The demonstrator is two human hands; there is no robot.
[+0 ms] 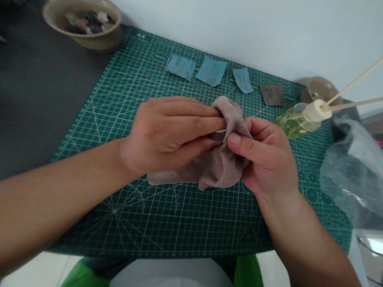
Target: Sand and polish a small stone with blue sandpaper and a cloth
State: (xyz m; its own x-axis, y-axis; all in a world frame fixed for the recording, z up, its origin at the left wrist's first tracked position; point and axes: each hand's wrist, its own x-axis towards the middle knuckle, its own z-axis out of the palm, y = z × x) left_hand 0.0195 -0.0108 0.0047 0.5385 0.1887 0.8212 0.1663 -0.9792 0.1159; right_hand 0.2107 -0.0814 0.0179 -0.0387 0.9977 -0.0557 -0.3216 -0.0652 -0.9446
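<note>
Wall [220,14]: plain white, and the whole backdrop is filled by it.
Table [21,88]: dark grey, seen at left, the rest overlaid.
Mat [186,222]: green, ruled with a white grid, marked A2 at the far left corner.
Floor [54,269]: pale, glimpsed below the near edge.
Bowl [103,44]: set by that A2 corner, with dark and pale bits [91,23] piled inside.
Papers [181,66]: three blue, one brown, laid in a row near the mat's far edge.
Bottle [286,120]: patterned green, with sticks [367,66] stood in it; a small bowl [324,88] is placed just behind.
Bag [353,172]: clear plastic, crumpled over at right.
Cloth [224,167]: pinkish brown, bunched up over mid-mat; whether the mat is touched cannot be told.
Left hand [174,131]: fingers pressed together, a thin piece [218,135] pinched against the thumb, mostly hidden by cloth.
Right hand [269,160]: cloth pinched, too, between thumb and curled fingers.
</note>
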